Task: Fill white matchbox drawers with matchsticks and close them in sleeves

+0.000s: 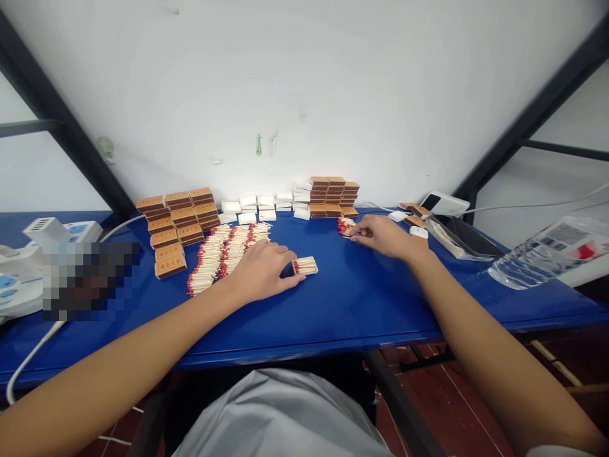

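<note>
My left hand (pixel 264 270) rests on the blue table with its thumb and fingers around the left end of a small white matchbox tray (pixel 311 265). Red-headed matches (pixel 304 261) lie lengthwise inside that tray. To the right, my right hand (pixel 380 233) pinches at the edge of a small pile of matches (pixel 346 225); its fingertips partly hide what they hold. Long rows of matches (pixel 212 254) are spread on the table beyond and left of my left hand, which covers some of them.
Brown matchboxes are stacked at the left (pixel 178 222) and back middle (pixel 333 200), with white trays (pixel 257 204) between. A power strip (pixel 14 279) stands far left. At right are a white device (pixel 442 203), a black pouch (pixel 461 235) and a clear plastic package (pixel 533 254).
</note>
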### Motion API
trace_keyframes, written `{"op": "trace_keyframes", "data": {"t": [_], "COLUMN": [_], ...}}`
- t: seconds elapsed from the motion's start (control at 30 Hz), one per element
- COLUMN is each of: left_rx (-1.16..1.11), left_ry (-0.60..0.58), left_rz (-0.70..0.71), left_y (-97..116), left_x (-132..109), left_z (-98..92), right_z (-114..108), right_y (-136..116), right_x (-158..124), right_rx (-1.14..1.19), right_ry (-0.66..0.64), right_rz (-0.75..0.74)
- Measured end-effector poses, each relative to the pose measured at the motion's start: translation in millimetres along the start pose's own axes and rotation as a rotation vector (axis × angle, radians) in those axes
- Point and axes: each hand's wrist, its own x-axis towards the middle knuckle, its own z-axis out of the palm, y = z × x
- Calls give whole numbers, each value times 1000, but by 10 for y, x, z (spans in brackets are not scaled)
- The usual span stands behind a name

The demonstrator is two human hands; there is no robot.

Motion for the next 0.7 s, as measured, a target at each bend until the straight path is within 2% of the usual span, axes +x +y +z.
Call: {"op": "trace_keyframes", "data": {"t": [0.5,0.7], "left_rx": [0,-15], "left_ry": [6,11], "left_rz": [4,3], "left_y": [2,1], "left_x": [-7,-3], "left_z": [13,12], "right_z": [117,77], "right_y": [-77,-198], "right_x": [35,10], "right_rx": [73,67], "right_ry": [1,24], "right_rz": [5,-73]}}
